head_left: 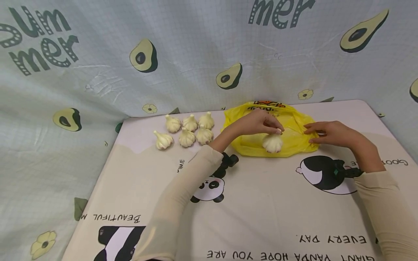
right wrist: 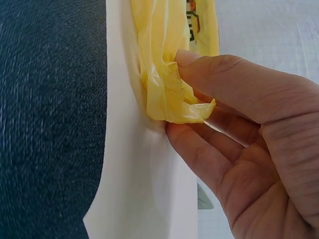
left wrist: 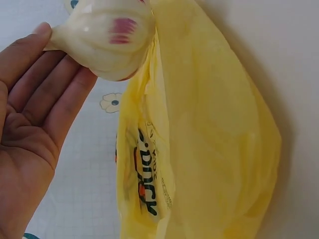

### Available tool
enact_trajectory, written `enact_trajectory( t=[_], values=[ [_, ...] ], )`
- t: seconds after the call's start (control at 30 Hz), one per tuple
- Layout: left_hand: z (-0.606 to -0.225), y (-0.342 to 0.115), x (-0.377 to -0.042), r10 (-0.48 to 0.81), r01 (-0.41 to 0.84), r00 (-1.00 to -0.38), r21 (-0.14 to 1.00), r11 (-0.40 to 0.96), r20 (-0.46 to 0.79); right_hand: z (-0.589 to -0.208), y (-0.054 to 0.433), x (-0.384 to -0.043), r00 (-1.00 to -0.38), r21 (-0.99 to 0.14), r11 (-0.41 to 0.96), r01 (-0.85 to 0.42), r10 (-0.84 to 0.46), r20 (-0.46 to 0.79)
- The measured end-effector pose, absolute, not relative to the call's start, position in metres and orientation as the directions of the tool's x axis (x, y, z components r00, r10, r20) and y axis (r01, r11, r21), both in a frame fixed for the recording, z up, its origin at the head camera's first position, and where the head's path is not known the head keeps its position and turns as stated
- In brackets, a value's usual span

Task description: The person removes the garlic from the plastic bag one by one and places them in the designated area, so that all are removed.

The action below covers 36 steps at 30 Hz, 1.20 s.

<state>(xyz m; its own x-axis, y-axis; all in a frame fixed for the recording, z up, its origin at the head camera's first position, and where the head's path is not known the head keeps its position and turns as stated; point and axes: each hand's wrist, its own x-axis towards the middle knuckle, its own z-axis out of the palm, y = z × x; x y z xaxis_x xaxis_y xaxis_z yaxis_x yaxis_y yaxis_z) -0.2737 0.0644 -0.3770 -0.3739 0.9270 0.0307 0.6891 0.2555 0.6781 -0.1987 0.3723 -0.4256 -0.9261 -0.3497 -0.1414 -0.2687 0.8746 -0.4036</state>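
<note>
My left hand (head_left: 258, 122) pinches a garlic bulb (head_left: 272, 143) by its stem, thumb against fingers. The bulb hangs over the yellow plastic bag (head_left: 294, 146), near its front edge. In the left wrist view the bulb (left wrist: 107, 37) shows pink streaks on its pale side, beside the mouth of the bag (left wrist: 219, 124). At the bag's right end, my right hand (head_left: 333, 133) pinches the plastic. Seen from the right wrist, the thumb and fingers (right wrist: 224, 74) grip a crumpled corner of the bag (right wrist: 167, 89).
Several garlic bulbs (head_left: 187, 137) lie grouped on the table, left of the bag. The table mat (head_left: 261, 210) carries panda prints and lettering. Behind the table hangs a pale curtain (head_left: 186, 54) with avocado prints.
</note>
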Motion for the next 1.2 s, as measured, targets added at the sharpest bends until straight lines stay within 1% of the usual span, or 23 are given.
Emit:
enact_trajectory(
  t=[0.1, 0.57, 0.87, 0.97, 1.07, 1.2],
  values=[
    [-0.378, 0.058, -0.271, 0.927, 0.695, -0.371, 0.679, 0.236, 0.057, -0.426, 0.372, -0.199, -0.926, -0.405, 0.874, -0.266, -0.348, -0.143],
    [-0.375, 0.035, -0.254, 0.927, 0.704, -0.363, 0.680, 0.206, 0.094, -0.425, 0.368, -0.197, -0.926, -0.409, 0.875, -0.259, -0.345, -0.152],
    [-0.367, 0.015, -0.243, 0.914, 0.708, -0.358, 0.694, 0.131, 0.192, -0.428, 0.373, -0.199, -0.932, -0.408, 0.870, -0.278, -0.347, -0.104],
    [-0.365, 0.007, -0.239, 0.912, 0.688, -0.364, 0.715, 0.125, 0.191, -0.433, 0.379, -0.196, -0.944, -0.459, 0.858, -0.232, -0.311, -0.105],
    [-0.365, -0.001, -0.236, 0.909, 0.665, -0.379, 0.734, 0.136, 0.175, -0.437, 0.388, -0.192, -0.958, -0.533, 0.832, -0.155, -0.259, -0.126],
    [-0.364, -0.014, -0.233, 0.900, 0.685, -0.390, 0.715, 0.141, 0.196, -0.440, 0.394, -0.189, -0.962, -0.596, 0.796, -0.105, -0.233, -0.142]
  ],
)
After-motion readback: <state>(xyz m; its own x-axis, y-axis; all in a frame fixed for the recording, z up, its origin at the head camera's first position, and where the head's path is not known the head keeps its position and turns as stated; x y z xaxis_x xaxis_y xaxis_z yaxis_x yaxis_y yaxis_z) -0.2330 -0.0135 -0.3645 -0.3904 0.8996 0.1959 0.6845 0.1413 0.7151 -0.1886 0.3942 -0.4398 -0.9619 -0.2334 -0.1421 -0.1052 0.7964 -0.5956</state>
